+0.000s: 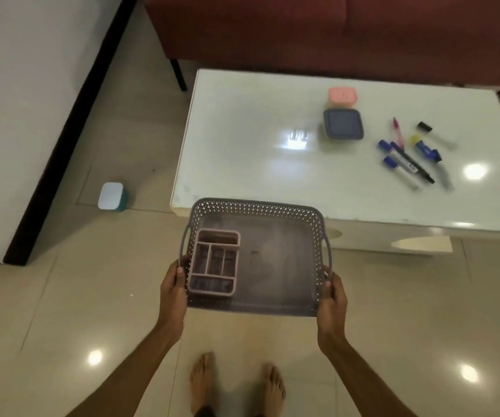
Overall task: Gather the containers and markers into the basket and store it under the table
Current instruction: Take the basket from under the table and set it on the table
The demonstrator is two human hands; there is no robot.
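Observation:
I hold a grey perforated basket [275,269] in the air in front of the white table [242,164]. My left hand [173,288] grips its left side and my right hand [333,296] grips its right side. Inside the basket, at the left, sits a pink compartment organiser [214,261]. On the table stand a blue-lidded container [343,123] and, just behind it, a pink-lidded container [342,96]. To their right lie several markers [408,155], scattered flat.
A dark red sofa [302,31] stands behind the table. A small white and teal box [111,196] rests on the tiled floor left of the table. A white wall with a black skirting runs along the left. My bare feet show below.

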